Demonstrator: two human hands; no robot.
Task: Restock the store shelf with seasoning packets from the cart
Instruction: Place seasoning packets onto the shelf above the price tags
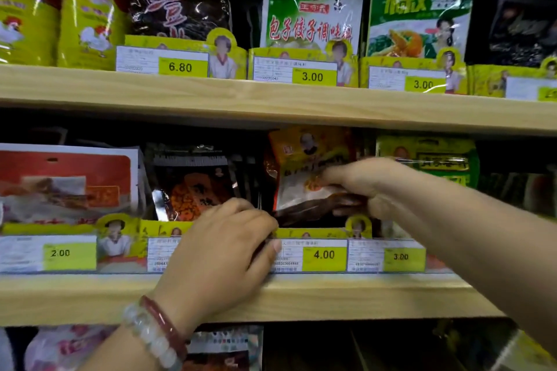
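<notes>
Nearest you: your left hand (223, 253), beaded bracelets (156, 337) at the wrist, fingers curled over the yellow cardboard display tray (313, 233) behind the 4.00 price tag (324, 254); whether it pinches anything, cannot tell. Beyond it, your right hand (358, 181) pinches the orange-and-white plastic seasoning packet (304, 169), tilted, its lower edge entering that tray on the pale wooden middle shelf (301, 295). Risks, as judged: the slanted packet may snag the tray's front lip and crumple, or slide sideways against the dark glossy packets (193, 187) just beside it and end up in the wrong row. Cart out of view.
</notes>
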